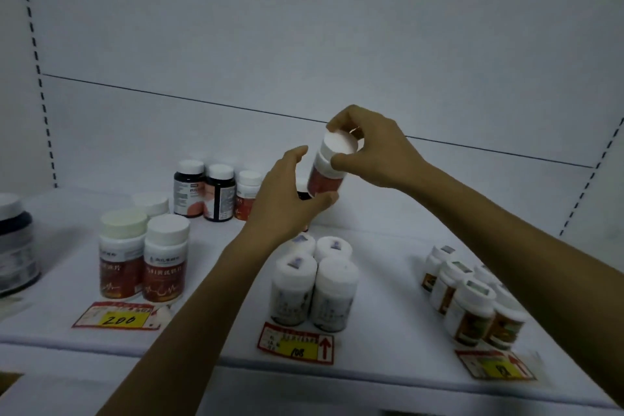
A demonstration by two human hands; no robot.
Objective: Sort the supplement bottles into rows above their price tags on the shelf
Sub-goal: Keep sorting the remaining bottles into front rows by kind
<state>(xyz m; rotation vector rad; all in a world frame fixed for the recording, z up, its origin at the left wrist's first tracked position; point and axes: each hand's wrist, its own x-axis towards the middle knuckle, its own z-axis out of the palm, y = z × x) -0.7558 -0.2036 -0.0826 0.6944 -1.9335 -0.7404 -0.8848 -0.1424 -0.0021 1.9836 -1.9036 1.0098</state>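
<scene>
Hands are raised together over the middle of the shelf (388, 263). A bottle (327, 179) with a red label is pinched at its white cap by the curled fingers and thumb of the right hand (371, 149); it is held clear of the shelf, tilted with the cap toward the camera. The left hand (283, 203) is cupped loosely beside it, fingers relaxed and apart from the bottle, thumb lying at its lower end; whether the thumb touches cannot be told. Beyond the left hand, at the back, three loose bottles (216, 192) are stood close together, two dark and one red-labelled. Below the hands a white group (314, 280) of four bottles is set just behind the 108 tag (297, 343). To the left, red bottles (141, 263) are grouped behind the 200 tag (118, 316). To the right, a third group (472, 304) is stood behind a third tag (496, 370) whose number is blurred. A dark jar (17, 246) is cut off at the left edge.
</scene>
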